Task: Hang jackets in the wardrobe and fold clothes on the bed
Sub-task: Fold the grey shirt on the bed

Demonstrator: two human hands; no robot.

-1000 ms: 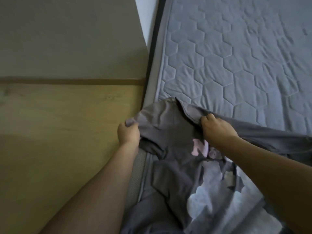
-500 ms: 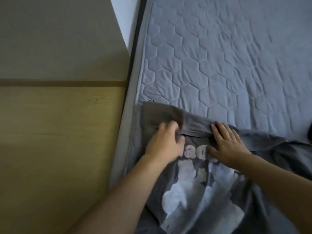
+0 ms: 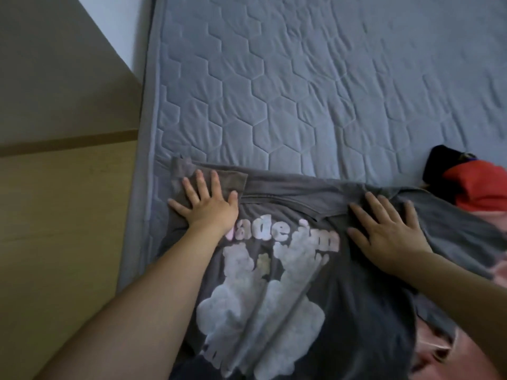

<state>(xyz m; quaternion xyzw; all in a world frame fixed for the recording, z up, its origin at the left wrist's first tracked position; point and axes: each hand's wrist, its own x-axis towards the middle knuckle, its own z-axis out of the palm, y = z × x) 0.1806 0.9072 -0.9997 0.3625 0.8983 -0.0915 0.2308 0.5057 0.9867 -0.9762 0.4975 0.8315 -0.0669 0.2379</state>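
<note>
Both hands have let go and spread apart: left hand (image 3: 204, 207) and right hand (image 3: 384, 229) press flat on the grey T-shirt (image 3: 274, 283) at the mattress (image 3: 301, 91) edge; it could slide off.

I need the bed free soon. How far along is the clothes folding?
Early. Nothing folded is in view. Both hands, left and right, press flat on the grey T-shirt, spread print-up on the bed. It is unfolded, and the red garment still lies bunched.
</note>
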